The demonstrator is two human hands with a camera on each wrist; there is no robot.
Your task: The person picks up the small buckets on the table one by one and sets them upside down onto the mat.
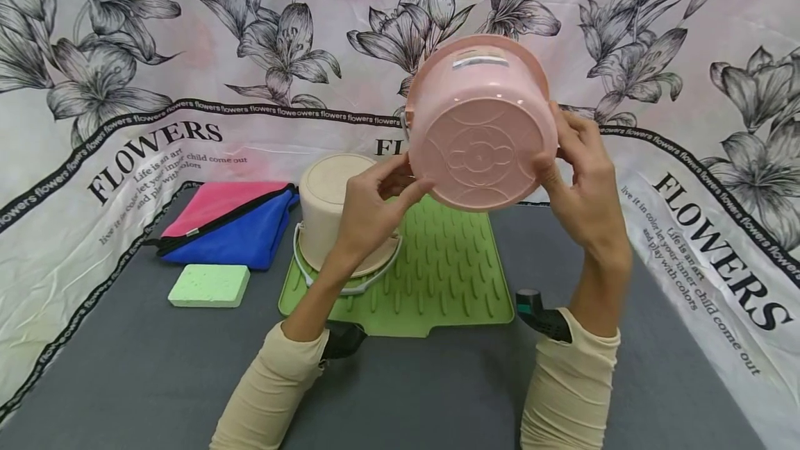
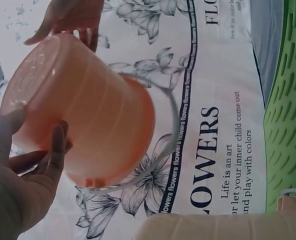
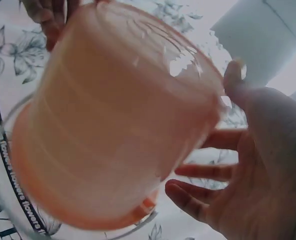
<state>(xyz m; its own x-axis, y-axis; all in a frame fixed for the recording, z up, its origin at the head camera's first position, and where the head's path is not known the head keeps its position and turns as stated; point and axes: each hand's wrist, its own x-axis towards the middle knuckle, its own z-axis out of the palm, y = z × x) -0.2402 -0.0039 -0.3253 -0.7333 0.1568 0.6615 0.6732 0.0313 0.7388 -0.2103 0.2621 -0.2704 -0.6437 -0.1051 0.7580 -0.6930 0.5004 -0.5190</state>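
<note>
A pink bucket (image 1: 481, 151) is held up in the air with its underside, embossed with a flower shape, turned toward me. My left hand (image 1: 369, 210) grips it low on the left, thumb at the base's edge and fingers against the side wall. On the opposite side my right hand (image 1: 584, 182) holds it, thumb by the base and fingers along the wall. The left wrist view shows the orange-pink rim and a grey wire-like handle hanging loose at the mouth end. The bucket's inside is hidden.
Upside down on a green ridged mat (image 1: 450, 262) stands a cream bucket (image 1: 317, 210) with its handle lowered, partly behind my left hand. Left of it lie a pink and blue zip pouch (image 1: 228, 228) and a light green sponge (image 1: 209, 286). Flower-printed cloth (image 1: 250, 144) hangs behind the grey table (image 1: 425, 394).
</note>
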